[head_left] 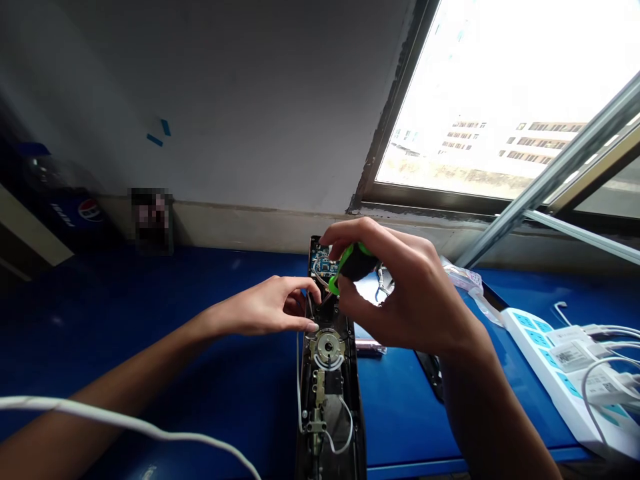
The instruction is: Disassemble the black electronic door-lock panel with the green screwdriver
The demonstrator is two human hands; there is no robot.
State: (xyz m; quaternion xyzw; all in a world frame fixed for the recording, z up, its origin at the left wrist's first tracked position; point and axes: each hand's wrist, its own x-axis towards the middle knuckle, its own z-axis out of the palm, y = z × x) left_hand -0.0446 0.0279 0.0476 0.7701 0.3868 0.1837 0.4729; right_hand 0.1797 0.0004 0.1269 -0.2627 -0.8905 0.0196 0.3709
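An opened electronic door lock body point(330, 427) lies lengthwise on the blue table, its dark casing showing a brass-coloured spindle plate point(329, 347), a latch mechanism and thin white wires point(299, 380). At its far end sits a blue circuit board point(323, 265). My right hand point(400, 293) grips a screwdriver with a green and black handle point(354, 263) above that board, and the hand hides the tip. My left hand point(270, 307) reaches in from the left, its fingertips curled at the lock's edge. Whether those fingers hold anything, I cannot tell.
The blue table point(200, 293) runs along a wall beneath a window point(500, 100). A white power strip point(550, 373) with several plugged-in adapters stands at right. A clear plastic bag point(463, 277) lies behind my right hand. A white cable point(115, 417) crosses my left forearm.
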